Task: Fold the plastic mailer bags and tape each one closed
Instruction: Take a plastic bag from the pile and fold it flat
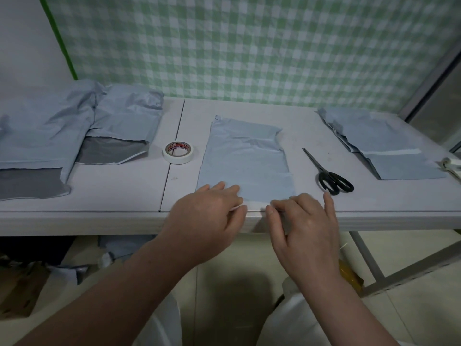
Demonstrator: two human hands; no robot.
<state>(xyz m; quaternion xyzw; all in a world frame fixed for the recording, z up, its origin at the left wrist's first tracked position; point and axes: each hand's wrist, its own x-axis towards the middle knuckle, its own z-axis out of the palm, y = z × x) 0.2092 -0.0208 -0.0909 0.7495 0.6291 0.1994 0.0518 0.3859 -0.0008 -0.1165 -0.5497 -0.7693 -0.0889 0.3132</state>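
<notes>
A pale blue plastic mailer bag (245,161) lies flat in the middle of the white folding table (119,186), its long side running away from the person and its near end at the table's front edge. The film is wrinkled, with a crosswise crease about halfway up and a slightly ragged far end. Along its near edge runs a thin whitish strip (254,204) that catches the light. Both hands work at that edge: the left hand (209,216) pinches it between thumb and curled forefinger, and the right hand (306,226) pinches it just beside, fingers bent, with one finger stretched out to the right. A roll of white tape (177,152) sits left of the bag, black-handled scissors (329,174) right of it. More blue-grey mailers lie in a left pile (45,136) and a right pile (381,143) — both well apart from the hands.
</notes>
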